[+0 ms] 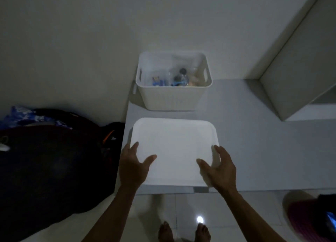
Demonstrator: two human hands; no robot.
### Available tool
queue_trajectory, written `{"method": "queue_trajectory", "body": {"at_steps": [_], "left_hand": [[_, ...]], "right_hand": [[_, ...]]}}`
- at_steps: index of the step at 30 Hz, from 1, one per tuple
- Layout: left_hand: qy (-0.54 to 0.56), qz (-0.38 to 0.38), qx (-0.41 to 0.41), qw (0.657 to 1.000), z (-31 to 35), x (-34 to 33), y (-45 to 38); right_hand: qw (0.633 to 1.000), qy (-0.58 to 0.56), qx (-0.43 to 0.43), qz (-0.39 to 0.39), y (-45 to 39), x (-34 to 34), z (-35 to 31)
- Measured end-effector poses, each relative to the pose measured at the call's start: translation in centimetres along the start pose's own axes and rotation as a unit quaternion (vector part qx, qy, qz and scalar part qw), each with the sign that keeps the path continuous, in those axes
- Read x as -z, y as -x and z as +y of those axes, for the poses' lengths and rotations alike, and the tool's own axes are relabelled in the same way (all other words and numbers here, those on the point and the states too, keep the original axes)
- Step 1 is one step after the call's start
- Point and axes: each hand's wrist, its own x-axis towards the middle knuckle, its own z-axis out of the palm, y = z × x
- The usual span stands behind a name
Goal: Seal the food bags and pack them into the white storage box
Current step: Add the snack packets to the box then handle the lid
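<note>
White storage box (173, 81) with ribbed walls and side handle slots stood uncovered at the counter's (254, 150) rear, clear food bags (177, 77) inside, flat white lid (174, 147) lay nearer, left hand (133, 166) and right hand (218, 166) at its sides, fingers spread loosely, firm hold unclear

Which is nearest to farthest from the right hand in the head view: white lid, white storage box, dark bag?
1. White lid: right under the right hand, whose fingers sit at its right edge.
2. White storage box: further back on the counter, beyond the lid, bags inside.
3. Dark bag: far left, past the left hand, off the counter.
</note>
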Motion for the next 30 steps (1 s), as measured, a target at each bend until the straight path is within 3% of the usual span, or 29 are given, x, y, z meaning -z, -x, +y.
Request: {"method": "queue_trajectory", "body": {"at_steps": [14, 30], "left_hand": [[0.048, 0.006, -0.029, 0.998, 11.4, 7.7, -9.6], [0.008, -0.018, 0.036, 0.999, 14.9, 1.8, -26.1]], "right_hand": [[0.991, 0.055, 0.101, 0.064, -7.3, 5.8, -14.9], [0.998, 0.028, 0.048, 0.004, -24.4, 0.7, -19.4]]}}
